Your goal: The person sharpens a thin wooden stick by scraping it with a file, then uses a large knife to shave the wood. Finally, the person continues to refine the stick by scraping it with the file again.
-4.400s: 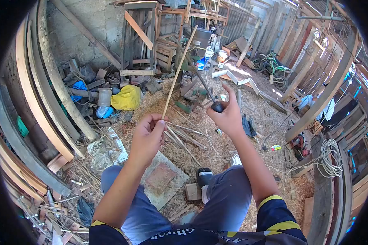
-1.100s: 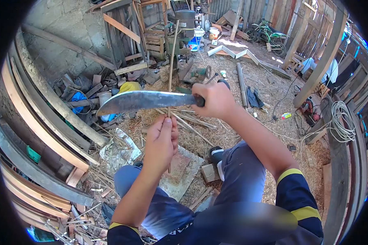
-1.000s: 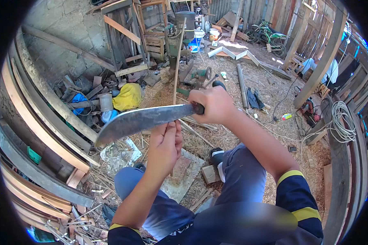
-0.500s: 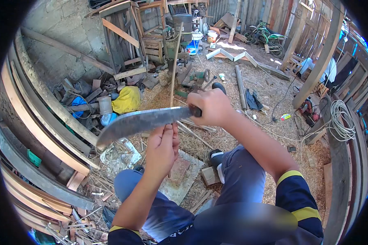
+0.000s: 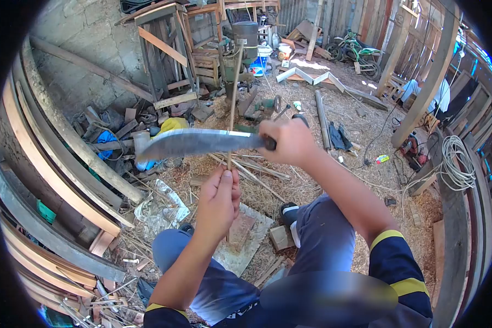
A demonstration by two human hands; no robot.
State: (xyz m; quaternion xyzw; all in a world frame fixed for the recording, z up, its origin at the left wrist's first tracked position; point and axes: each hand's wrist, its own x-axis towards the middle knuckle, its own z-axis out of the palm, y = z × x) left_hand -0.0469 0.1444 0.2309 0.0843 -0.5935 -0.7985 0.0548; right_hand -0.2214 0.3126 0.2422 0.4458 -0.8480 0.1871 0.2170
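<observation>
My right hand [image 5: 291, 141] is wrapped round the dark handle of a machete [image 5: 199, 144], whose wide curved blade points left. My left hand [image 5: 220, 195] grips a thin wooden stick [image 5: 234, 101] that stands nearly upright in front of me. The blade crosses the stick a short way above my left fingers and overlaps it in this view. Below my left hand, the stick's lower end hangs over a flat board [image 5: 246, 240] on the ground between my feet.
Planks [image 5: 60, 169] curve along the left side. A yellow cloth [image 5: 173, 125] lies among scraps by the wall. A small wooden block [image 5: 280, 237] sits near my right shoe. Coiled rope [image 5: 457, 161] hangs at right. A person in white [image 5: 440, 95] is at far right; a green motorbike [image 5: 361, 53] stands behind.
The machete blade has moved up the stick, away from my left fingers, and my right hand has shifted slightly right and down. My left hand keeps its hold on the stick.
</observation>
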